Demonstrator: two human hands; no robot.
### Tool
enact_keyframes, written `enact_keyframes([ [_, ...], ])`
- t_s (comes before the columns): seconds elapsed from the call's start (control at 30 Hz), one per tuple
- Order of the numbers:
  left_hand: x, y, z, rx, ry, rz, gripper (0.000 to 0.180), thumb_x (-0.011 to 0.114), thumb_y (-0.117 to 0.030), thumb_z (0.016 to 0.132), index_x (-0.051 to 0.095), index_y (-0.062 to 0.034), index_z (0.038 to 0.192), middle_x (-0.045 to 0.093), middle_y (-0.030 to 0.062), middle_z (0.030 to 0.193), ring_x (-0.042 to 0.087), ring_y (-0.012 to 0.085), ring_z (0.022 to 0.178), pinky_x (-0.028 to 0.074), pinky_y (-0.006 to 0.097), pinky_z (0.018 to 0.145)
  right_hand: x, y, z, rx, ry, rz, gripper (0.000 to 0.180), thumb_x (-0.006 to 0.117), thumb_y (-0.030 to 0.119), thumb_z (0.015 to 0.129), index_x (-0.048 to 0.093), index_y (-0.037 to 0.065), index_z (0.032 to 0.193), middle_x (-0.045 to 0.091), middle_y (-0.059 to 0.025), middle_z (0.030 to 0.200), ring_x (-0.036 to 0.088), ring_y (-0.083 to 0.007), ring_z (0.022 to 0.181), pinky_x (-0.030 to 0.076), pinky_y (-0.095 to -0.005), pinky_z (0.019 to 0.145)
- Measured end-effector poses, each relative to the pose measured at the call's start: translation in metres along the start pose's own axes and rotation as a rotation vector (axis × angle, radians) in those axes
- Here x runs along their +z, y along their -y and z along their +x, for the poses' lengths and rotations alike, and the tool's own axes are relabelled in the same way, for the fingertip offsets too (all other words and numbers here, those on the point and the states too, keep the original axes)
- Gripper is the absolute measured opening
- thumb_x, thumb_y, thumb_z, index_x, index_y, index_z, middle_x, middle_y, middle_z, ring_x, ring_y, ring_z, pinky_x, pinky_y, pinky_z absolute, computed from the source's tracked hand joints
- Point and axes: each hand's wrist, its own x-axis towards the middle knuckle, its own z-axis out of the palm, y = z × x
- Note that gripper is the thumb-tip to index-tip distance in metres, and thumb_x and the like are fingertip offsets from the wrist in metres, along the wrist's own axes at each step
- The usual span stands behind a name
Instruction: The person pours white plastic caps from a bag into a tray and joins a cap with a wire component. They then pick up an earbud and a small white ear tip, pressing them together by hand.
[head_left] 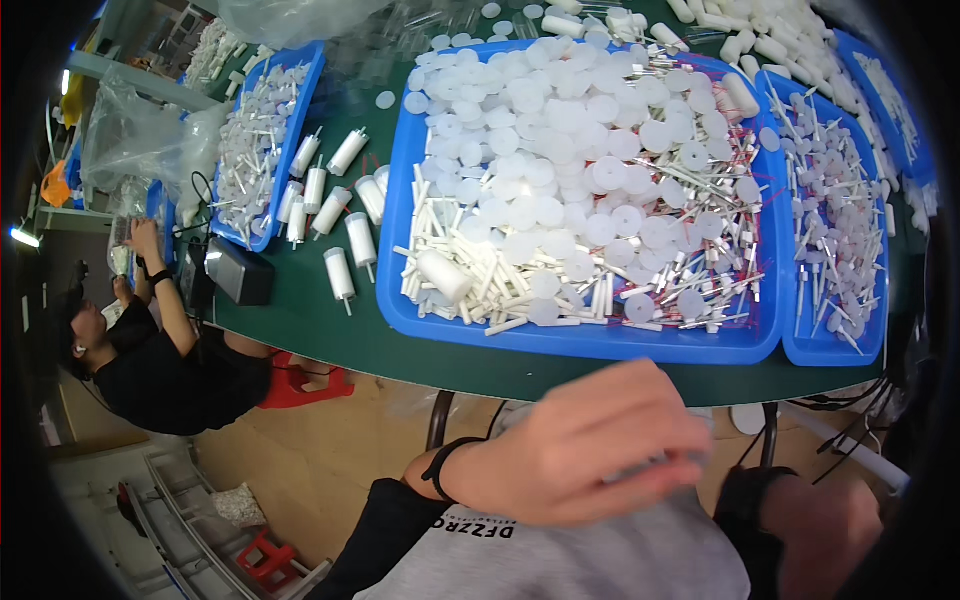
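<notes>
My left hand (590,445), with a black band at the wrist, is held in front of my body just below the table edge. Its fingers are curled together, and a small greyish sliver shows between them, too unclear to name. Low on the right, my right hand (825,530) is smeared by motion, so its fingers cannot be made out. Beyond the left hand stands a large blue tray (600,347). Translucent white discs (560,120) fill much of it, along with short white tubes (480,265) and thin metal pins with red threads (715,185).
Several white cylinders (338,275) with thin stems lie left of the tray. Narrower blue trays (268,240) (835,357) of stemmed discs flank it. A black box (240,272) sits near the left edge. A co-worker (170,370) is at the far left, by a red stool (300,385).
</notes>
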Motion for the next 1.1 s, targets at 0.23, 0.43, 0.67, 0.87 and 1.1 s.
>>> enact_keyframes([
  [0.23, 0.022, 0.007, 0.002, 0.033, -0.073, 0.035, 0.031, 0.077, -0.015, 0.067, 0.057, 0.0028, 0.083, 0.055, 0.0084, 0.069, 0.049, 0.0211, 0.056, 0.037, 0.030, 0.048, 0.036, -0.063, -0.030, 0.396, 0.008, -0.261, 0.011, 0.057, 0.005, 0.074, 0.051, -0.003, 0.079, 0.052, -0.0121, 0.066, 0.048, -0.0237, 0.050, 0.037, -0.0310, 0.044],
  [0.43, 0.022, 0.003, 0.004, 0.000, -0.125, 0.234, 0.028, 0.079, -0.007, 0.062, 0.055, -0.0008, 0.075, 0.051, 0.0060, 0.061, 0.045, 0.0188, 0.049, 0.032, 0.028, 0.043, 0.036, -0.061, -0.023, 0.406, 0.091, -0.361, 0.014, 0.059, 0.007, 0.075, 0.050, -0.003, 0.077, 0.049, -0.0120, 0.064, 0.046, -0.0241, 0.049, 0.037, -0.0308, 0.044],
  [0.67, 0.024, 0.012, 0.004, 0.155, -0.092, 0.444, 0.018, 0.069, -0.007, 0.073, 0.052, 0.0005, 0.071, 0.047, 0.0085, 0.060, 0.042, 0.0215, 0.048, 0.032, 0.030, 0.041, 0.038, -0.054, -0.024, 0.627, 0.099, -0.179, 0.013, 0.054, 0.010, 0.081, 0.050, -0.002, 0.084, 0.047, -0.0099, 0.065, 0.043, -0.0225, 0.049, 0.037, -0.0291, 0.046],
  [0.87, 0.022, 0.008, 0.003, 0.004, -0.042, 0.222, 0.005, 0.054, 0.003, 0.078, 0.052, 0.0023, 0.073, 0.049, 0.0104, 0.063, 0.043, 0.0214, 0.050, 0.033, 0.029, 0.043, 0.036, -0.050, -0.029, 0.891, 0.065, 0.207, 0.010, 0.047, 0.007, 0.087, 0.050, -0.002, 0.091, 0.047, -0.0059, 0.065, 0.043, -0.0145, 0.054, 0.036, -0.0265, 0.050],
  [1.1, 0.024, 0.007, 0.000, -0.143, -0.046, 0.092, 0.006, 0.051, 0.001, 0.079, 0.046, 0.0037, 0.077, 0.042, 0.0130, 0.069, 0.045, 0.0277, 0.058, 0.038, 0.035, 0.051, 0.037, -0.052, -0.028, 0.826, 0.068, 0.061, 0.008, 0.048, 0.006, 0.086, 0.050, -0.001, 0.087, 0.047, -0.0049, 0.064, 0.041, -0.0133, 0.051, 0.034, -0.0260, 0.047],
])
